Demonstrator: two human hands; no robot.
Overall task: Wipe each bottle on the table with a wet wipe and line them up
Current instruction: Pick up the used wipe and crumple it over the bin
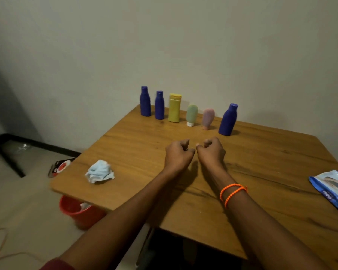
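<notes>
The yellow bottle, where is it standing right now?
In the head view the yellow bottle stands upright in the row at the table's far edge by the wall, third from the left, between a blue bottle and a green tube.

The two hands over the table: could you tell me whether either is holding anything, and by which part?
Nothing is held: the left hand and right hand are curled and empty; the crumpled wipe lies apart.

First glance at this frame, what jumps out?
Six bottles standing in a row along the table's far edge by the wall, blue ones at both ends. In front of them, the left hand and right hand sit close together, fingers curled, holding nothing. A crumpled wipe lies near the table's left edge.
</notes>
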